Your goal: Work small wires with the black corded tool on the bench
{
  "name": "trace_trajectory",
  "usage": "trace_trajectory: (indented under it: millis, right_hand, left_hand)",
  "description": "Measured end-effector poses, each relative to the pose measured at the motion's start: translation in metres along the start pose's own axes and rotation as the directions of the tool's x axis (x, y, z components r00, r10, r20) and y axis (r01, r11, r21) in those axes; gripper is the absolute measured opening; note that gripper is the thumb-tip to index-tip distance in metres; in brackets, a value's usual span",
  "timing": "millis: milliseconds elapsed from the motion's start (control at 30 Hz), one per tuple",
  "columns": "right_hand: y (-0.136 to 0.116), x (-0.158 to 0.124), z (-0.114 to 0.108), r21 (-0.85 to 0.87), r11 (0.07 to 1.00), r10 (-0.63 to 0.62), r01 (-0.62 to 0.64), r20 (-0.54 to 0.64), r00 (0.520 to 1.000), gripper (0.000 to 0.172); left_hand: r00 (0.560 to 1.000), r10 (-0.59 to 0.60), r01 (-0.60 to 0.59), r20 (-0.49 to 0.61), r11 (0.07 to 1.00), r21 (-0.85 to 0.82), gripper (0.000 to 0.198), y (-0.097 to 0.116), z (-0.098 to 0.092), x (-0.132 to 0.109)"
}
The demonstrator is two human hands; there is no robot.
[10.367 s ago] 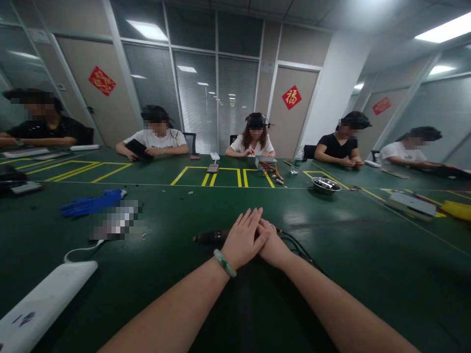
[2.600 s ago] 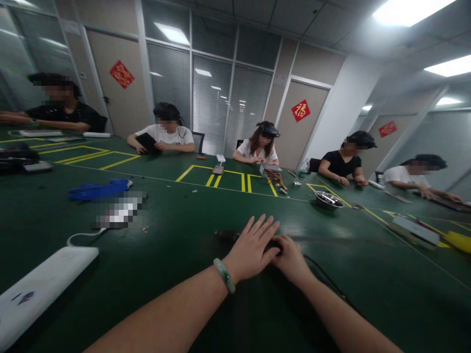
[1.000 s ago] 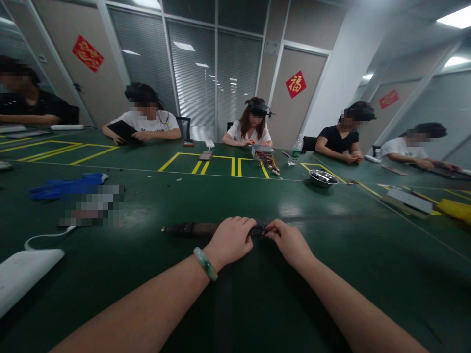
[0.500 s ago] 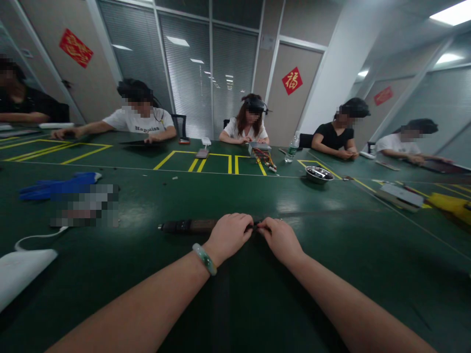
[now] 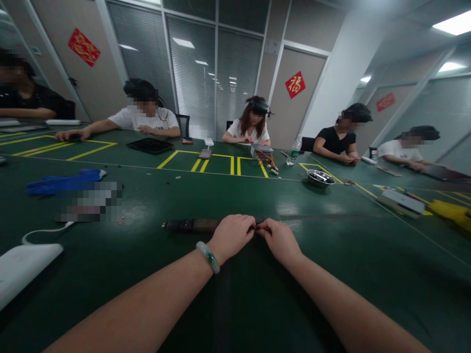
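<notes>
A dark electric screwdriver [image 5: 204,225] with a brownish middle lies crosswise on the green table, its metal tip toward the left. My left hand [image 5: 235,235] is wrapped over its right part, fingers closed, a green-and-white bangle [image 5: 208,257] on the wrist. Just beyond that, at the tool's rear end, my right hand [image 5: 279,240] has thumb and fingers pinched together. What the pinch holds is small, dark and mostly hidden by the fingers. The fingertips of both hands almost meet.
Blue gloves [image 5: 64,182], a blurred-out device [image 5: 91,201] and a white box [image 5: 31,269] with a cable lie left. A metal bowl [image 5: 321,178], water bottle [image 5: 294,151] and power supply unit [image 5: 259,151] stand farther off. Several people sit across the table [image 5: 165,294].
My hands keep nearly the same grip on the screwdriver. The view has shifted slightly. Across at the left, a person's black tray now lies flat, with the hand off it.
</notes>
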State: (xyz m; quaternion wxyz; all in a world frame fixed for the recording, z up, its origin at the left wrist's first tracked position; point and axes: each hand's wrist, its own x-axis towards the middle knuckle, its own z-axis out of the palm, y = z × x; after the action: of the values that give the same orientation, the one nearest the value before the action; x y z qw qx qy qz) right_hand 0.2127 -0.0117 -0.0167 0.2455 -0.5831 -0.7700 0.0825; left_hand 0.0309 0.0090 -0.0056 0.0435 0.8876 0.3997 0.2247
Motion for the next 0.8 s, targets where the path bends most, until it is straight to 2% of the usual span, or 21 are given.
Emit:
trace_trajectory:
  millis: [467, 700, 800]
  right_hand:
    - [0.004, 0.0051, 0.0021, -0.302, 0.934, -0.189, 0.191, 0.035, 0.981, 0.008]
    - [0.005, 0.0023, 0.0004, -0.261, 0.936, -0.234, 0.236, 0.039, 0.971, 0.014]
    - [0.0042, 0.0024, 0.0002, -0.198, 0.963, -0.185, 0.181, -0.001, 0.983, 0.015]
  left_hand:
    - [1.0, -0.008, 0.007, 0.017, 1.0, 0.027, 0.012, -0.0008, 0.0005, 0.0018]
    - [1.0, -0.014, 0.014, 0.005, 1.0, 0.005, 0.01, -0.0002, 0.0004, 0.0012]
    - [0.999, -0.033, 0.033, 0.002, 0.999, 0.016, 0.009, -0.0006, 0.0013, 0.0009]
